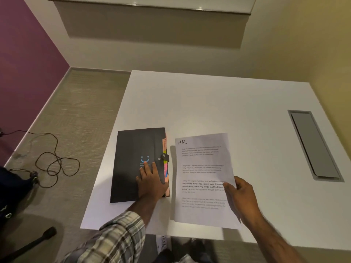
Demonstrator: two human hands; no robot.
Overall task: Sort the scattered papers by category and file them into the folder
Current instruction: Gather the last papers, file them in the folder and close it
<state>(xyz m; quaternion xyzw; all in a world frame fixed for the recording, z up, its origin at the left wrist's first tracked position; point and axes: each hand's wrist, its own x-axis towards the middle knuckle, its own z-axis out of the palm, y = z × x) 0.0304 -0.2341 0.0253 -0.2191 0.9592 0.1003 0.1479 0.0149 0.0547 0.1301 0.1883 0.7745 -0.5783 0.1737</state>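
1. Head view, progress: the black folder (138, 164) lies shut on the white counter (237, 103), its snap strap (165, 157) across the right edge. One sheet of paper (203, 177) marked "HR" is out, just right of the folder. No other loose sheets show on the counter, so this may be among the last; I judge the filing nearly done, with the folder yet to be opened for this sheet.
2. Head view, hands: the left hand (152, 182) lies flat on the folder's cover, fingers (146, 167) spread lightly, pressing down. The right hand (242, 195) pinches the paper's right edge, thumb on top, the other fingers hidden beneath.
3. Head view, materials: the folder is matte, stiff and rectangular, with a small blue printed logo. Coloured divider tabs (165, 171) in pink, yellow and blue stick out along its right side. The sheet is thin, printed in paragraphs, and bows slightly. The counter is smooth, with a grey recessed cable hatch (315, 145) well to the right.
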